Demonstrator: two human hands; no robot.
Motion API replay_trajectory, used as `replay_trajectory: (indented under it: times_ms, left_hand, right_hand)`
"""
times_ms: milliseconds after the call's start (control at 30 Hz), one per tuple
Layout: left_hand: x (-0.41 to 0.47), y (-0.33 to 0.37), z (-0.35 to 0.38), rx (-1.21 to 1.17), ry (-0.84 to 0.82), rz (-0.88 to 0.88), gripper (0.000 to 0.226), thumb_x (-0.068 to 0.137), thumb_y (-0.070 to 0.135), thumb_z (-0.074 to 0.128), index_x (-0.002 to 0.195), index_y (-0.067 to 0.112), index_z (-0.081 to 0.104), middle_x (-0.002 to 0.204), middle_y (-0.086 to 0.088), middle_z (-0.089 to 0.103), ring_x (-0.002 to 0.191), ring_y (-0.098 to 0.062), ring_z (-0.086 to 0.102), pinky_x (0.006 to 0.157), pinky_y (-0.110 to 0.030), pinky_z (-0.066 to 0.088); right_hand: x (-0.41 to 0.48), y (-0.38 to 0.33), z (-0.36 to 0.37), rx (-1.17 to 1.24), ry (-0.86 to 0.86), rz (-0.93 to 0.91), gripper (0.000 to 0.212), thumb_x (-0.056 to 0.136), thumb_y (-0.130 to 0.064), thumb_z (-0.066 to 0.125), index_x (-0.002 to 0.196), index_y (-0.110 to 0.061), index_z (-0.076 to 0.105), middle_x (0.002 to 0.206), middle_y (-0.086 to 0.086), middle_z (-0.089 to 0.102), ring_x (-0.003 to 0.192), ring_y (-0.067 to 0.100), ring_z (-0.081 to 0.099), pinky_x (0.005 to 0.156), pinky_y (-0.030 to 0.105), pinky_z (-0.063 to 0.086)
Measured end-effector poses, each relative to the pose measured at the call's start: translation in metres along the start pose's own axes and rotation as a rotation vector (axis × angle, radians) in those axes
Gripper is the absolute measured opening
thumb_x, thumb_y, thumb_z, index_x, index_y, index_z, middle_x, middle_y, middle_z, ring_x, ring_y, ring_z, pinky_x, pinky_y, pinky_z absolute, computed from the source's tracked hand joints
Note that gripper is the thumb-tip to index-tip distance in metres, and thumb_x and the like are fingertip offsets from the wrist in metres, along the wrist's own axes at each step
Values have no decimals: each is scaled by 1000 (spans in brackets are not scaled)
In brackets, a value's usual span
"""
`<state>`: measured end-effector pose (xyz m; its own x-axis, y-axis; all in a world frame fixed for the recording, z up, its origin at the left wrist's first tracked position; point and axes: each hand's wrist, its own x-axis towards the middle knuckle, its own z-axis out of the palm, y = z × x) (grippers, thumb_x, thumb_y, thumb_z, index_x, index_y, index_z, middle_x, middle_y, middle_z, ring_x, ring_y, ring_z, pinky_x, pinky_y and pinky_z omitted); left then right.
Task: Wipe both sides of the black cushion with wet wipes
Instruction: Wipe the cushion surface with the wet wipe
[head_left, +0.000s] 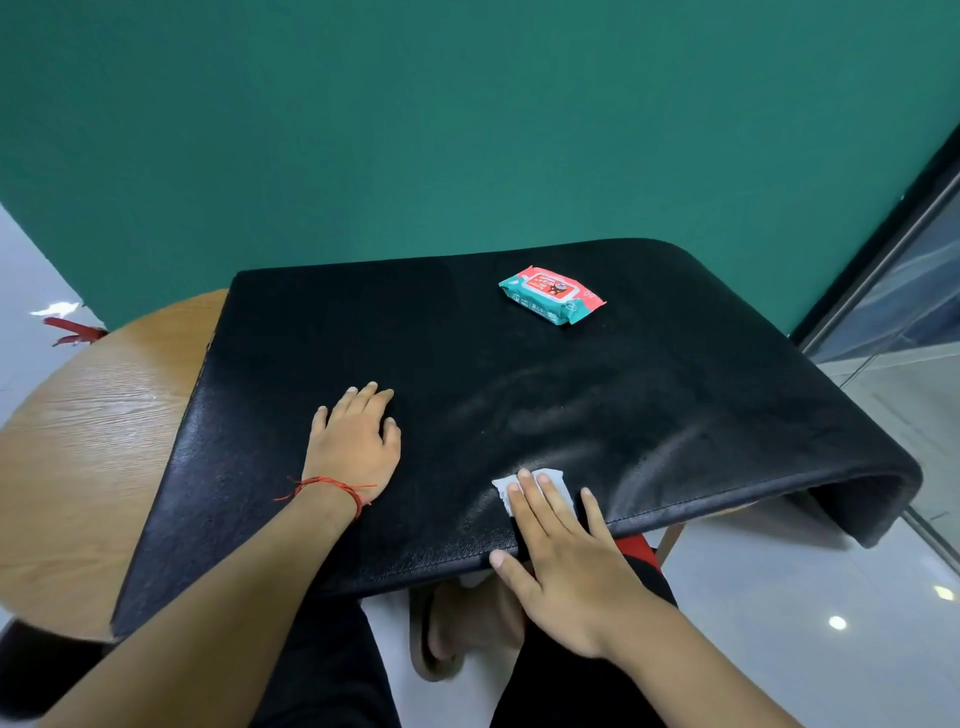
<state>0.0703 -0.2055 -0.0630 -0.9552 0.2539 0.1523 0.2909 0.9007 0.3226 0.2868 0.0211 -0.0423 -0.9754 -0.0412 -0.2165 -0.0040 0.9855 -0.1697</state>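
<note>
A large black cushion (519, 374) lies flat over a round wooden table (93, 426), its right end drooping past the table's edge. My left hand (356, 441) rests palm down on the cushion's left half, fingers straight. My right hand (566, 561) presses a white wet wipe (550, 480) against the cushion near its front edge with flat fingers. Faint damp streaks show on the cushion's middle. A teal and red pack of wet wipes (551, 294) sits on the far part of the cushion.
A green wall (467, 130) stands right behind the table. A glass partition with a dark frame (893, 270) runs along the right. Below the cushion's front edge are my legs and a sandalled foot (467, 623) on a pale tiled floor.
</note>
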Motion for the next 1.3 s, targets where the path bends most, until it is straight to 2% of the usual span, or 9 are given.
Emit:
replay_trajectory:
  times_ms: [267, 467, 1167, 1233, 1300]
  left_hand:
    - [-1, 0, 0, 21, 6, -13, 49, 106, 37, 39, 155, 31, 46, 166, 6, 37, 157, -18, 25, 127, -54, 21]
    - [0, 0, 1, 62, -24, -69, 53, 107, 42, 32, 159, 36, 36, 170, 6, 28, 159, -21, 17, 127, -59, 16]
    - [1, 1, -1, 61, -12, -71, 50, 107, 39, 37, 157, 34, 42, 168, 5, 34, 158, -22, 23, 126, -58, 19]
    - [1, 1, -1, 49, 16, -54, 49, 107, 39, 38, 155, 33, 45, 167, 6, 36, 158, -21, 24, 126, -59, 19]
    - [-1, 1, -1, 57, 41, 74, 49, 107, 40, 34, 154, 36, 47, 166, 12, 37, 158, -17, 23, 126, -59, 19]
  right_hand:
    - [29, -1, -13, 20, -67, 51, 84, 104, -74, 9, 166, -26, -21, 169, -13, -35, 152, 4, -37, 128, 47, -19]
    - [51, -3, -19, 35, -101, 81, 86, 102, -75, 9, 165, -26, -22, 168, -12, -36, 150, 5, -40, 127, 47, -21]
    - [119, 0, -43, 60, -141, 109, 91, 100, -78, 13, 167, -24, -17, 171, -9, -31, 155, 8, -32, 128, 50, -18]
    - [127, 1, -46, 59, -144, 109, 92, 100, -79, 12, 167, -24, -17, 171, -9, -31, 155, 9, -33, 128, 50, -18]
    - [134, 1, -49, 63, -152, 107, 92, 99, -79, 12, 167, -24, -17, 171, -9, -31, 155, 9, -33, 128, 51, -18]
